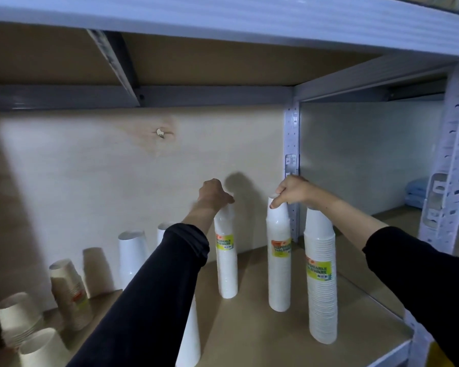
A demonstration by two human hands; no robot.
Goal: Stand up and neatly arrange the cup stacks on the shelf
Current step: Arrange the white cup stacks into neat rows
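Cup stacks are spread along the shelf [276, 337], and two of them are held at their tops. The left hand [213, 193] is closed over the top of one wrapped white stack [226, 260], its fingers curled down around the rim; how tightly they press cannot be told. The right hand [290, 192] pinches the top of a second wrapped stack [278, 260], fingertips pressed together on the uppermost cup. Both stacks stand upright beneath the fingers, well apart from each other. Just to the outside of the right fingers a third, wider wrapped stack [321, 282] stands upright, nearer the shelf's front edge.

The right part of the job is judged largely done: three tall stacks are upright, though not yet drawn into an even line. To the outside of the left fingers, more remains. Two white stacks [131, 255] stand by the back panel, one partly hidden by the sleeve, and several beige stacks [68, 292] lean or lie tilted at the far left end. These are judged still to be stood up and aligned.
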